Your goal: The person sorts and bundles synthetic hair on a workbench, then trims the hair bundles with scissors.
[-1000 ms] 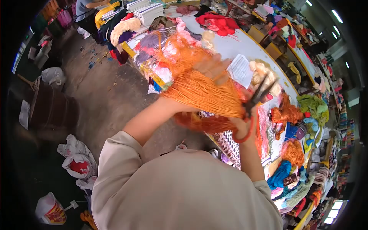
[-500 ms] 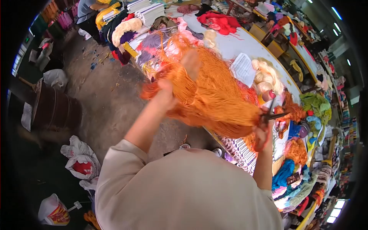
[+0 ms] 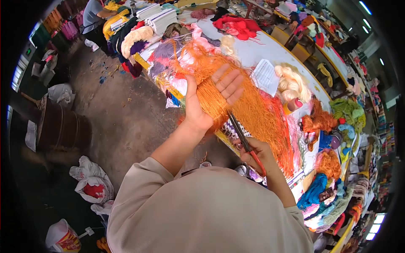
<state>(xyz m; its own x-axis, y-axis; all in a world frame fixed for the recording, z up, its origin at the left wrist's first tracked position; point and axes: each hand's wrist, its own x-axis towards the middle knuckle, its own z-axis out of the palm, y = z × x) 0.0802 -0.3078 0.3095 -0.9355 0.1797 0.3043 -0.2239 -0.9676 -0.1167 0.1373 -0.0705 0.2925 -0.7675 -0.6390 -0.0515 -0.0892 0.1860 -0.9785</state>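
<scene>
My left hand (image 3: 197,109) is palm up, thumb and fingers on either side of a thick hank of orange yarn (image 3: 213,100) that lies across the palm. The fingers are stretched out beyond the strands. In my right hand (image 3: 260,152) are scissors (image 3: 239,131) with red handles and dark blades. The blades point up and left, their tips at the lower edge of the yarn beside my left palm. More loose orange yarn (image 3: 257,114) spreads over the table to the right.
A written sheet (image 3: 265,77), cream skeins (image 3: 292,82) and a thread cone (image 3: 294,104) lie on the white table (image 3: 310,71). Blue yarn (image 3: 313,190) is at the right. A rusty drum (image 3: 63,126) and white sacks (image 3: 93,179) stand left. Another person (image 3: 93,17) is at the far left.
The orange yarn lies lower and more spread over the table. My right hand has moved left and down with the scissors, bringing the tips to the yarn. My left hand has turned palm up.
</scene>
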